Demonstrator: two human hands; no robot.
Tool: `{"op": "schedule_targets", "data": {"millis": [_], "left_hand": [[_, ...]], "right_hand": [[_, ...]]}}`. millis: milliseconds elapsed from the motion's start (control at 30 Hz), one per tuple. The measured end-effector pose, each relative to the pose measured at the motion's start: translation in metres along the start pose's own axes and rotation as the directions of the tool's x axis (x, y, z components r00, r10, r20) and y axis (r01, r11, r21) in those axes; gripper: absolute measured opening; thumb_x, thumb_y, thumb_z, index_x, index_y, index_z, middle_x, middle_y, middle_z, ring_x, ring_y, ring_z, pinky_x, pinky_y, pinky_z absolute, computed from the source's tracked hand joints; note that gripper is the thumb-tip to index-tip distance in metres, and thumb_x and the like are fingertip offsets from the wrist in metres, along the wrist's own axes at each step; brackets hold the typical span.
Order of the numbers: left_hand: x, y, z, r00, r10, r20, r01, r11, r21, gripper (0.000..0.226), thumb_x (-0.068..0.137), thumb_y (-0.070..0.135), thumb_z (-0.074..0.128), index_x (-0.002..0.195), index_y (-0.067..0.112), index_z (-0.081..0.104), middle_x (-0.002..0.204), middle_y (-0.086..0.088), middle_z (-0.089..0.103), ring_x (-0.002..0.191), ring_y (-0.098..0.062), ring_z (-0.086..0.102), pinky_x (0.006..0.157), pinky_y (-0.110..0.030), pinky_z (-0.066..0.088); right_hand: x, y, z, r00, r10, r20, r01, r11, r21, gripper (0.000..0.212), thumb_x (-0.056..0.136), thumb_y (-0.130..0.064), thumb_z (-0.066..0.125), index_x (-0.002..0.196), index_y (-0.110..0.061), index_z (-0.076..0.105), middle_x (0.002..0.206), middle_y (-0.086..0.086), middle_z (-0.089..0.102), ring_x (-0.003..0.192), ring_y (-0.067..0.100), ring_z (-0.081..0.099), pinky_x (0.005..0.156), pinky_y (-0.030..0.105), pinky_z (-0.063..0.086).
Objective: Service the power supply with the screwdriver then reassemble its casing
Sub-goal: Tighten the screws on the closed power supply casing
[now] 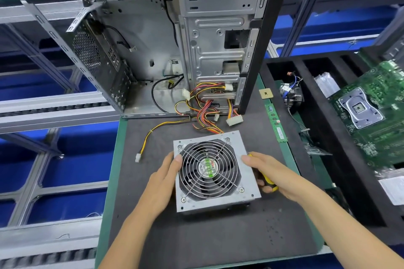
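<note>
Item: power supply (216, 172), grey metal box, fan grille up, resting on the dark mat of the worktop (196, 236), in front of the open computer case (166, 50).

Handling: you should expect a dense, rigid unit with hard sheet-metal edges; the wire grille and fan blades look like the parts to keep off. Take it by the 2 side walls, as you do now. The cable bundle (207, 116) trails from its far side toward the case and will likely drag or snag if you turn the box.

Hands: your left hand (164, 179) presses the left wall with fingers (177, 158) nearly straight. Your right hand (271, 172) bears on the right wall while its lower fingers curl round the yellow-and-black screwdriver (267, 181).

Surroundings: green-edged worktop; 1 memory stick (276, 123) and a small chip (265, 94) lie beside the mat; a foam tray (349, 181) on the right holds a motherboard (371, 111) and cooler (291, 94). Blue bins and conveyor rails lie on the left.
</note>
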State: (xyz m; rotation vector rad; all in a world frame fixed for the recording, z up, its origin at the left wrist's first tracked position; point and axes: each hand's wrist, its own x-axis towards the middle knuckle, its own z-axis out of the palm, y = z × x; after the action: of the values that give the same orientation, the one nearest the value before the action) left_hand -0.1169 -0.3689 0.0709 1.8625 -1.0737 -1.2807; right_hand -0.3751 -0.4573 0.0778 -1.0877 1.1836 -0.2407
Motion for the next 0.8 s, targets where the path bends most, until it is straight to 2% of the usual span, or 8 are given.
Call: {"op": "schedule_targets", "data": {"millis": [100,200,233,300,433,667,733,800], "left_hand": [[-0.012,-0.001,0.006,0.997,0.042,-0.058,-0.040,0.999,0.032,0.063,0.085,0.080,0.023,0.137,0.050,0.038,0.129,0.022,0.049,0.115,0.023,0.036,0.096,-0.021,0.029],[-0.027,0.006,0.026,0.977,0.157,-0.144,-0.167,0.984,-0.058,0.050,0.091,0.068,0.031,0.136,0.049,0.039,0.130,0.026,0.043,0.123,0.024,0.027,0.093,-0.003,0.030],[-0.030,0.008,0.032,0.963,0.193,-0.186,-0.209,0.975,-0.068,0.047,0.092,0.061,0.035,0.137,0.047,0.040,0.132,0.028,0.043,0.127,0.019,0.029,0.096,-0.002,0.028],[-0.031,0.014,0.039,0.937,0.232,-0.262,-0.260,0.962,-0.078,0.038,0.097,0.045,0.041,0.135,0.043,0.043,0.132,0.028,0.049,0.127,0.012,0.039,0.101,-0.007,0.030],[-0.030,0.018,0.039,0.918,0.287,-0.275,-0.311,0.949,-0.047,0.031,0.103,0.029,0.042,0.121,0.054,0.043,0.116,0.042,0.055,0.113,0.020,0.047,0.085,0.004,0.030],[-0.027,0.016,0.038,0.922,0.296,-0.251,-0.316,0.948,-0.045,0.027,0.105,0.030,0.035,0.126,0.046,0.041,0.124,0.029,0.053,0.114,0.019,0.045,0.087,0.003,0.029],[-0.025,0.015,0.036,0.934,0.295,-0.200,-0.301,0.954,0.000,0.030,0.106,0.033,0.030,0.134,0.038,0.041,0.132,0.024,0.051,0.120,0.012,0.045,0.095,-0.002,0.031],[-0.027,0.004,0.020,0.935,0.349,-0.062,-0.352,0.935,-0.042,0.042,0.107,0.030,0.022,0.144,0.019,0.039,0.146,0.003,0.047,0.133,-0.011,0.044,0.111,-0.026,0.035]], "right_hand": [[-0.012,-0.003,0.003,0.973,-0.069,-0.219,0.058,0.997,-0.056,0.039,0.072,-0.056,0.071,0.096,-0.027,0.062,0.047,-0.016,0.049,0.041,0.009,0.033,0.036,0.020,0.023],[-0.018,-0.003,0.015,0.788,-0.361,-0.499,0.262,0.930,-0.259,0.030,0.077,-0.049,0.070,0.103,-0.035,0.064,0.067,-0.017,0.063,0.055,0.000,0.052,0.048,0.009,0.038],[-0.018,-0.004,0.021,0.745,-0.436,-0.505,0.290,0.894,-0.343,0.031,0.080,-0.048,0.065,0.109,-0.037,0.063,0.076,-0.016,0.065,0.066,-0.001,0.056,0.058,0.009,0.041],[-0.015,-0.005,0.035,0.737,-0.510,-0.443,0.309,0.838,-0.451,0.035,0.089,-0.048,0.054,0.123,-0.040,0.057,0.085,-0.013,0.066,0.079,0.003,0.058,0.071,0.020,0.046],[-0.005,0.005,0.045,0.737,-0.521,-0.431,0.364,0.843,-0.397,0.031,0.096,-0.043,0.047,0.126,-0.044,0.055,0.066,-0.019,0.061,0.058,0.001,0.051,0.052,0.010,0.037],[-0.002,0.009,0.043,0.712,-0.553,-0.433,0.418,0.829,-0.371,0.025,0.094,-0.045,0.049,0.117,-0.050,0.057,0.058,-0.020,0.057,0.049,0.001,0.044,0.047,0.010,0.036],[-0.003,0.007,0.043,0.727,-0.538,-0.427,0.394,0.836,-0.382,0.029,0.094,-0.046,0.048,0.121,-0.043,0.059,0.057,-0.022,0.056,0.053,-0.001,0.046,0.047,0.010,0.035],[-0.005,0.003,0.039,0.748,-0.534,-0.393,0.352,0.822,-0.447,0.031,0.094,-0.045,0.049,0.122,-0.037,0.059,0.057,-0.026,0.056,0.057,-0.004,0.049,0.049,0.009,0.036]]}}
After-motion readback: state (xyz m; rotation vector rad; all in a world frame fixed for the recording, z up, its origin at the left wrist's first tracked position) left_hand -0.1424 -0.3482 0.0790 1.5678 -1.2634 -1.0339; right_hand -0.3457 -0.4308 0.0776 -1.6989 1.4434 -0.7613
